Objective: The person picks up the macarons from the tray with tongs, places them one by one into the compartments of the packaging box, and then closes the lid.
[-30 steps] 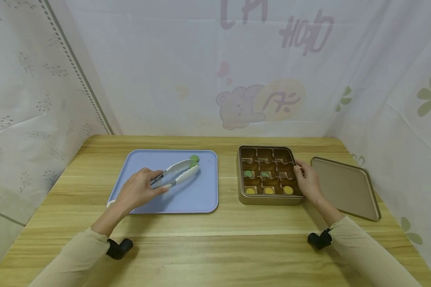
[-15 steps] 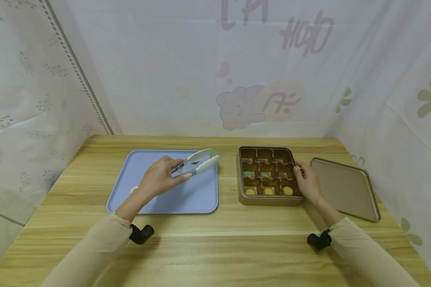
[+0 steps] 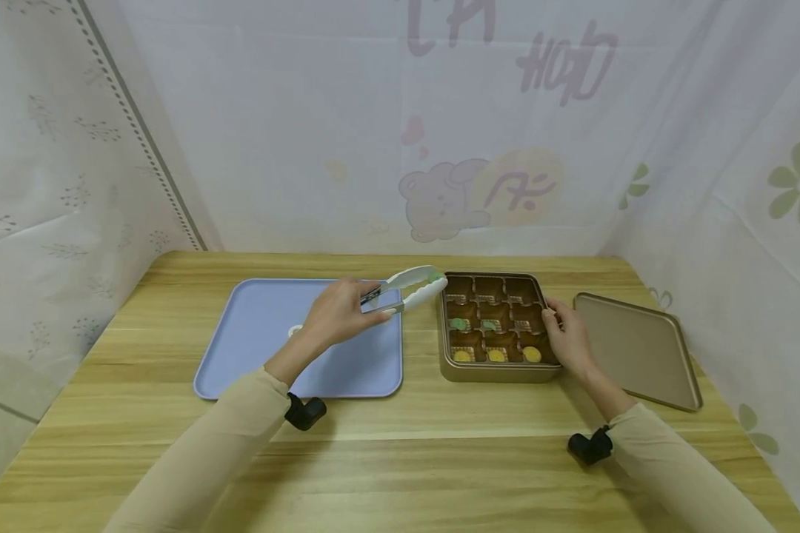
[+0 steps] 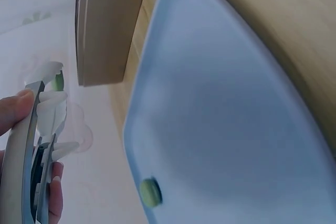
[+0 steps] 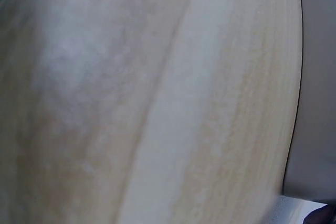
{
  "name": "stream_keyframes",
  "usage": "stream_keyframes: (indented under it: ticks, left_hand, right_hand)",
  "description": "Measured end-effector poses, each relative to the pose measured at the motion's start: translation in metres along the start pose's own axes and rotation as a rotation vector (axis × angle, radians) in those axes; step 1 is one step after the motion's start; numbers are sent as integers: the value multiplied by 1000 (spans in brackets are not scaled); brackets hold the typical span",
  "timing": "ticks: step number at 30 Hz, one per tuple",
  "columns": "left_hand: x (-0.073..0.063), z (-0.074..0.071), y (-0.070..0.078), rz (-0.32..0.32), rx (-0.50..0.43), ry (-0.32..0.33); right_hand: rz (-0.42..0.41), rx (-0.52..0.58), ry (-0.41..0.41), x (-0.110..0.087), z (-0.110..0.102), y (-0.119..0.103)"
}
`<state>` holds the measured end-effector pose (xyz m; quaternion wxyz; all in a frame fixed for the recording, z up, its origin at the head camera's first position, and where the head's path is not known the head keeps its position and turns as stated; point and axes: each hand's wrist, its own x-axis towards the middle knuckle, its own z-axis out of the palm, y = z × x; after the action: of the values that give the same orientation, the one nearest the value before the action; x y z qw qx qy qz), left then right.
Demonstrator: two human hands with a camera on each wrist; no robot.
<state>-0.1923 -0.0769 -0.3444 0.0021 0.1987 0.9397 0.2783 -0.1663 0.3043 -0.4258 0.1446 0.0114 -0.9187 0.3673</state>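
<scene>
My left hand (image 3: 340, 314) grips metal tongs (image 3: 424, 294) with white tips, above the right edge of the blue tray (image 3: 247, 370). Between the tips is a green macaron (image 3: 435, 276), held up beside the back left corner of the gold tin (image 3: 500, 372). The left wrist view shows another green macaron (image 4: 150, 192) on the tray; in the head view it is hidden. My right hand (image 3: 569, 340) holds the tin's right side. Inside, the brown divided insert has three yellow macarons (image 3: 496, 355) in the front row and two green ones (image 3: 458, 324) in the middle row.
The tin's lid (image 3: 640, 352) lies on the wooden table (image 3: 440, 459) to the right of the tin. A small white round thing (image 3: 295, 330) shows beside my left wrist, over the tray. Printed cloth (image 3: 307, 111) hangs behind and at both sides.
My left hand has moved right with the tongs, lifting a green macaron off the tray and carrying it to the tin's left edge. The right hand stays on the tin.
</scene>
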Motion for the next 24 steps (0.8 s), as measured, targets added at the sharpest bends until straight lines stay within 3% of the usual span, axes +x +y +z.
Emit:
stream_keyframes:
  ticks: [7, 24]
  left_hand:
    - [14, 10, 11, 37, 29, -19]
    - [30, 25, 27, 21, 105, -53]
  right_hand:
    - [-16, 12, 9, 0, 1, 1]
    - [-43, -1, 29, 2, 2, 2]
